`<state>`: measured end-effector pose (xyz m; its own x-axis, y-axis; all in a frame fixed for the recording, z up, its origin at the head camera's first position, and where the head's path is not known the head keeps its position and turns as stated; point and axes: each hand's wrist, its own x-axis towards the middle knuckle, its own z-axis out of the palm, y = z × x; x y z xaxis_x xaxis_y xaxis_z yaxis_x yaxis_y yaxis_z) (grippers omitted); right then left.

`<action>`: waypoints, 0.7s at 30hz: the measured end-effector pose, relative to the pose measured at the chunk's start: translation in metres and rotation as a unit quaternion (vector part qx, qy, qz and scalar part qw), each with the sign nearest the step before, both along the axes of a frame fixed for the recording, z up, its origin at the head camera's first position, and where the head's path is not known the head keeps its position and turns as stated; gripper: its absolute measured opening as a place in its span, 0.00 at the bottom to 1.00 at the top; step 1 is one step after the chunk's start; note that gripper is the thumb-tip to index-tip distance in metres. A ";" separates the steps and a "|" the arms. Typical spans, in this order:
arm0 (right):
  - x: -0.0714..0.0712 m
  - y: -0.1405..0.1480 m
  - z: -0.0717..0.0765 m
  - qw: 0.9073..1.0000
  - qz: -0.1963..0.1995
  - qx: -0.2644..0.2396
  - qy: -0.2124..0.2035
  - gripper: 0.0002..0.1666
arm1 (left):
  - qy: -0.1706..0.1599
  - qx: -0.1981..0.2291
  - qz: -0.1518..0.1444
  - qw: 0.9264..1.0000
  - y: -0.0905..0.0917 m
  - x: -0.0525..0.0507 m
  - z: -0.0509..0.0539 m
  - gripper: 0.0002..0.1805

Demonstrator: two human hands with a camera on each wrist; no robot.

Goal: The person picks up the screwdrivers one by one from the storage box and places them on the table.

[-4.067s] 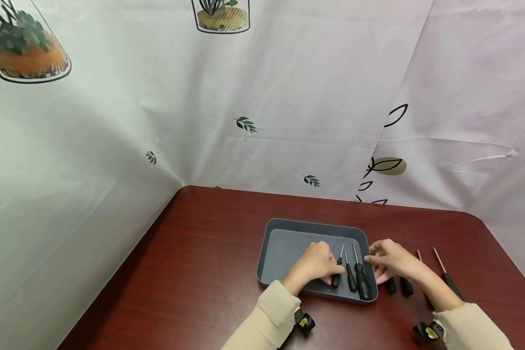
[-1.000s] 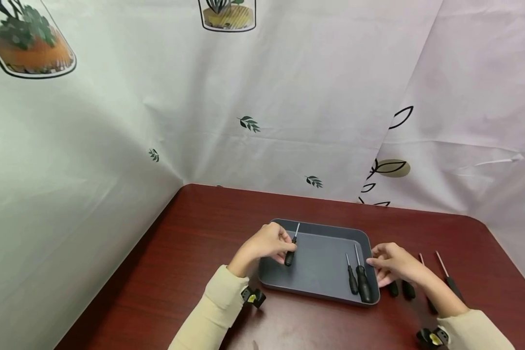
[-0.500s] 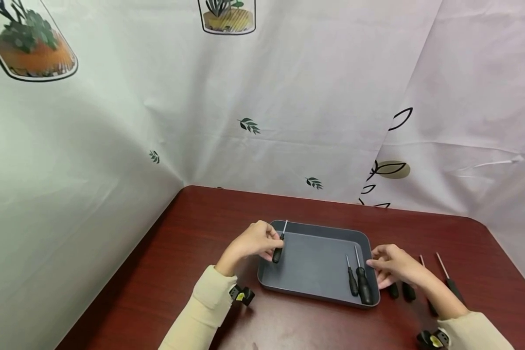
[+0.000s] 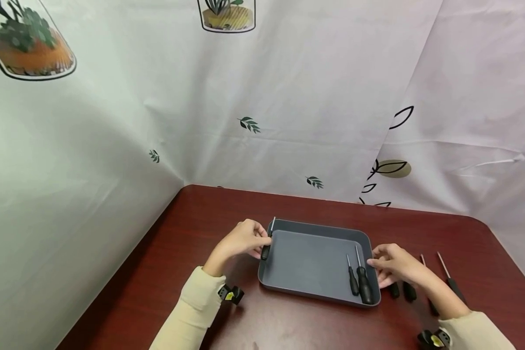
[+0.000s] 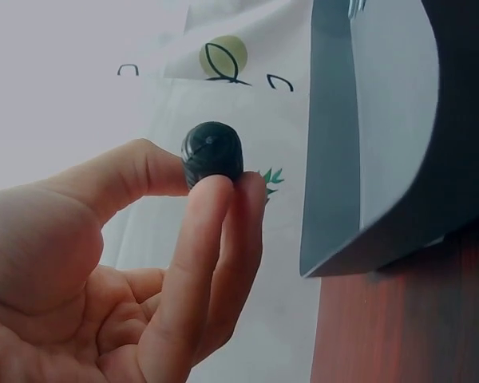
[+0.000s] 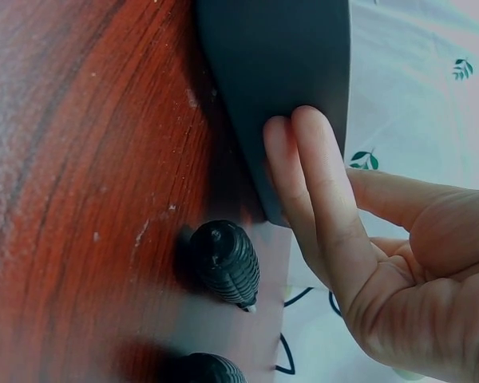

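In the head view the left hand (image 4: 241, 239) pinches a small black-handled screwdriver (image 4: 265, 252) at the left edge of the grey tray (image 4: 306, 292). The left wrist view shows the butt of its handle (image 5: 212, 150) between thumb and fingertips, beside the tray wall (image 5: 333, 136). On the tray's right side the right hand (image 4: 393, 263) grips the wall, fingers on the outer face (image 6: 279, 64) in the right wrist view and thumb toward the rim. Inside the tray at the right lie a small screwdriver (image 4: 353, 282) and a larger one (image 4: 364, 287).
Several more screwdrivers lie on the red-brown table (image 4: 166, 272) right of the tray, partly under the right forearm; one (image 4: 452, 287) is farthest right. The right wrist view shows a ribbed black handle (image 6: 225, 259) near the tray. Patterned white cloth (image 4: 288, 97) hangs behind the table.
The left hand has lifted the small screwdriver from beside the other two and carried it left to the tray's left edge. The right hand has stayed at the tray's right wall.
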<state>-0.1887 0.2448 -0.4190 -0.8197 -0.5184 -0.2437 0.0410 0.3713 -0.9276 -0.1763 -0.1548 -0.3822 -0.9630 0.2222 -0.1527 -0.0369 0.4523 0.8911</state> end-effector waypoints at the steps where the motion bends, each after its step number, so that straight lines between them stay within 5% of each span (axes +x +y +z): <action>1: 0.000 0.000 0.000 1.000 0.002 -0.003 -0.001 0.28 | 0.001 -0.001 0.002 1.000 -0.001 0.000 0.000 0.06; 21: -0.002 0.001 -0.001 1.000 -0.001 -0.004 -0.009 0.26 | -0.016 -0.036 0.050 0.998 -0.028 -0.004 -0.008 0.06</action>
